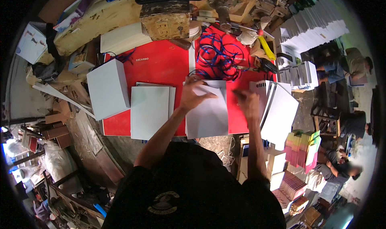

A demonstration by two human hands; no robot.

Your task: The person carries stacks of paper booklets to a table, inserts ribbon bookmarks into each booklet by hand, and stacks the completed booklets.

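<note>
A white paper stack (207, 118) lies before me on a red tabletop (161, 62). Over its upper left part is my left hand (194, 94), open, with the thumb stretched to the right and apart from the curved fingers. Just right of this stack, above the red surface, my right hand (248, 103) has its fingers bunched and pointing left. Something dark shows at those fingertips, too small and blurred to name. Further right lie white sheets (279, 114) with a row of dark marks along one edge. Another white stack (150, 112) sits to the left.
Tangled blue cord (219, 54) lies beyond the stack. A thick white block of paper (106, 90) stands at far left. A worn wooden box (165, 22) and a metal clamp-like fitting (222, 8) line the back. Coloured booklets (301, 148) are piled low right; people sit further right.
</note>
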